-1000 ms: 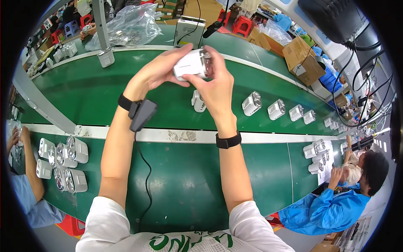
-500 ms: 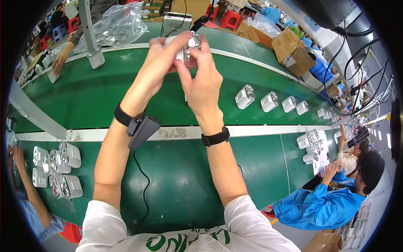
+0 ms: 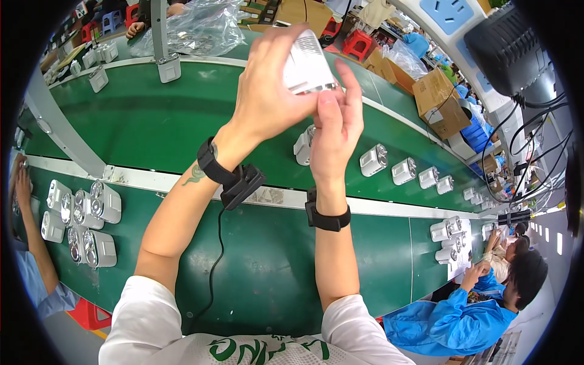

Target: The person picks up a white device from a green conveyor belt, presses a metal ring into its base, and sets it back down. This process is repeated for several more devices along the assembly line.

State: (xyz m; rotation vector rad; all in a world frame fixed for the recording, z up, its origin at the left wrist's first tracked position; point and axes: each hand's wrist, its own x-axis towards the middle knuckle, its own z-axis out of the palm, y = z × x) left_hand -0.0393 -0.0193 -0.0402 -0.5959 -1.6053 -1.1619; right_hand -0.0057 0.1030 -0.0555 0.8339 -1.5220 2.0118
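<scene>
A white boxy device (image 3: 306,62) is raised above the far side of the green work surface. Its side with printed text faces up, and its silver end points down toward me. My left hand (image 3: 265,85) wraps round the body from the left. At the silver end, my right hand (image 3: 336,131) presses with its thumb, and its other fingers curl behind, partly hidden. Just left of my right hand stands a similar white device (image 3: 302,146), partly covered by that hand. Black straps circle both my wrists, the left one carrying a small black module (image 3: 243,187) with a cable.
Several white devices (image 3: 373,160) line the green belt (image 3: 152,131) toward the right. More stand grouped on the near table (image 3: 261,267), left (image 3: 100,249) and right (image 3: 447,230). A metal post (image 3: 159,30) rises far left. Cables and a black adapter (image 3: 508,52) hang upper right. Co-workers sit both sides.
The device in my hands has been turned, so its printed side now shows instead of its round silver end. Both hands have shifted right in the picture, and the view itself has moved.
</scene>
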